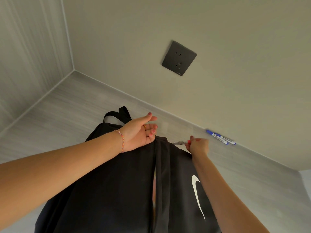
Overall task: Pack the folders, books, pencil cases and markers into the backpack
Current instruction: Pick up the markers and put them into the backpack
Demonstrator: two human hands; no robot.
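While the black backpack (117, 182) fills the lower centre of the frame on a grey surface (67, 106), the left hand (139, 132) hovers at its top edge, palm up, fingers loosely spread & holding nothing. Right hand (198, 146), centre-right, pinches a red-capped pen (179, 142) at the bag's top. Two blue markers (221, 137) lie at right along the wall, w/ a dark socket (178, 58) above.
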